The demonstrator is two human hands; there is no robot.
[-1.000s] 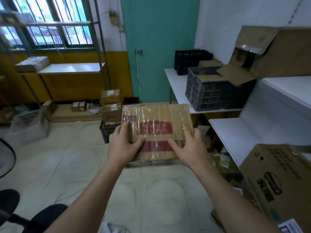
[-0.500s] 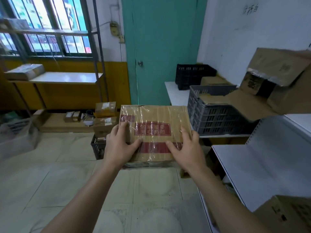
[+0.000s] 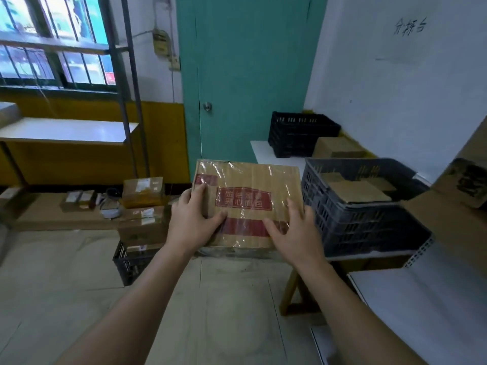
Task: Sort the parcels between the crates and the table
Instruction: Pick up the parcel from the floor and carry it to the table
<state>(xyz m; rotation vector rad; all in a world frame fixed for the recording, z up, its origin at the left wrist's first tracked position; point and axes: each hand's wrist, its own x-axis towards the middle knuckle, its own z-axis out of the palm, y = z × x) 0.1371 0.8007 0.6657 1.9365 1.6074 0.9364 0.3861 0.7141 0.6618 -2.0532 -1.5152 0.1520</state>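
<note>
A flat brown cardboard parcel (image 3: pixel 247 185) with red print and clear tape is held out in front of me at chest height. My left hand (image 3: pixel 191 221) grips its left edge, thumb on top. My right hand (image 3: pixel 295 233) grips its right front corner. Just right of the parcel a grey crate (image 3: pixel 350 227) with cardboard parcels inside stands on the white table (image 3: pixel 266 154). A black crate (image 3: pixel 300 133) sits further back on the same table, with a brown box (image 3: pixel 337 147) beside it.
On the floor at the left a black crate (image 3: pixel 129 262) carries stacked parcels (image 3: pixel 143 193). Small boxes (image 3: pixel 77 200) lie on a low board. White shelves (image 3: pixel 421 299) and a large carton (image 3: pixel 463 191) fill the right side. A teal door (image 3: pixel 245 75) is ahead.
I have moved closer to the table and my view has risen. The parcel stays in both hands and now sits right beside the grey crate.
</note>
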